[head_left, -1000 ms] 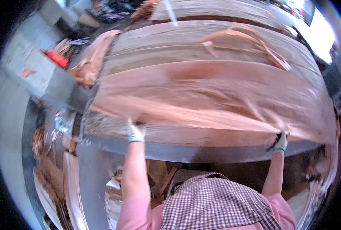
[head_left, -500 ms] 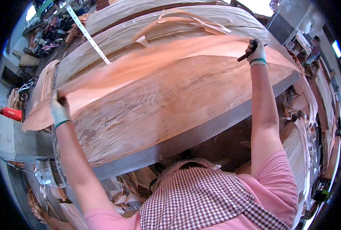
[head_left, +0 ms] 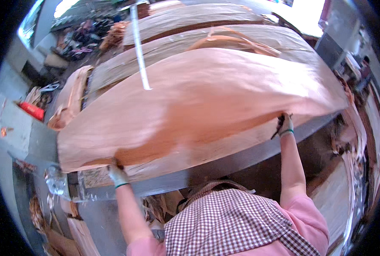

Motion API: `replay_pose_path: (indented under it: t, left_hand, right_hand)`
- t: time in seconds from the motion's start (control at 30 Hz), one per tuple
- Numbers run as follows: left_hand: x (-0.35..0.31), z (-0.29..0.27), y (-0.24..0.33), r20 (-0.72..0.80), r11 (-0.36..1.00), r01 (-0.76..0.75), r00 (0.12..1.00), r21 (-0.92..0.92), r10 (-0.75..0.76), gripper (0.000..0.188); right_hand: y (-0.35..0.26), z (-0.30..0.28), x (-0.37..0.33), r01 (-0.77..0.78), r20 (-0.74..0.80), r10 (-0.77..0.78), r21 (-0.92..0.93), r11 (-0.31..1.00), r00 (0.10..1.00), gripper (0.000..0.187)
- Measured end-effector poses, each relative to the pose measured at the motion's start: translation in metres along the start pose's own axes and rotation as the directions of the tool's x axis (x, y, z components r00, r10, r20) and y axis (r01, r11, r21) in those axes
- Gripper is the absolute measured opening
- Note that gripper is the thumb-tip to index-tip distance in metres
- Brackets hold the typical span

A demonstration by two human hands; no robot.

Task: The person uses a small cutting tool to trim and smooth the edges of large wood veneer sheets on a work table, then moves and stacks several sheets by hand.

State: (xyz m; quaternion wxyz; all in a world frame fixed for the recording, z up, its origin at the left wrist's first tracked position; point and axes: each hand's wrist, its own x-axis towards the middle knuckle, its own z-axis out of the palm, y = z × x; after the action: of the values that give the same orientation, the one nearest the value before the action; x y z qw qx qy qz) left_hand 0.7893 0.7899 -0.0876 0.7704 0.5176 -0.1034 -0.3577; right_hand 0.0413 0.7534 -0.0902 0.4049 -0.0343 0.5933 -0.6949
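Veneer sheet (head_left: 198, 98): thin, pinkish, lifted over the stack of sheets (head_left: 224, 147) on the grey table (head_left: 164, 185). Left hand (head_left: 117, 173), gloved, pinches its near edge; right hand (head_left: 285, 124) clamped on the same edge. Step looks like spreading the sheet; next calls for level, even lowering.

bright daylight, strong fisheye bend, some motion blur

light pours in from the upper right, where the opening behind the workbench is blown out to plain white glare; a second pale patch sits at the upper left. the large veneer sheet (head_left: 198, 98) is evenly lit on top, smeared soft by motion, with a darker shaded band along its near edge. straight edges curve hard toward the rim, which falls off into a black circular border. the lower corners are dim.
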Motion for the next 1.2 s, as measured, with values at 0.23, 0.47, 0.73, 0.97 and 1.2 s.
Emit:
replay_pose_path:
  t: [0.23, 0.47, 0.73, 0.97, 1.2]
  left_hand:
    - [0.005, -0.076, -0.062, -0.416, 0.954, -0.093, 0.884, 0.285, 0.211, 0.039]
    - [-0.035, -0.069, -0.061, -0.444, 0.911, -0.079, 0.854, 0.404, 0.272, 0.07]
    - [-0.028, -0.03, -0.094, -0.409, 0.985, -0.069, 0.903, 0.157, 0.128, 0.056]
    - [-0.052, -0.083, -0.074, -0.435, 0.937, -0.125, 0.86, 0.326, 0.266, 0.041]
    - [-0.053, -0.039, -0.067, -0.403, 0.907, -0.041, 0.887, 0.418, 0.225, 0.037]
  right_hand:
    - [0.084, -0.045, 0.087, 0.06, 0.353, -0.086, 0.084, 0.995, 0.932, 0.026]
    - [0.088, -0.052, 0.114, -0.227, -0.095, 0.216, -0.624, 0.747, 0.972, 0.034]
    - [0.03, -0.142, 0.217, -0.113, -0.064, 0.111, -0.022, 0.993, 0.992, 0.046]
    - [0.086, -0.104, 0.084, -0.266, 0.052, 0.275, -0.134, 0.955, 0.96, 0.065]
    - [0.1, -0.087, 0.042, -0.115, -0.045, 0.11, -0.117, 0.986, 0.993, 0.025]
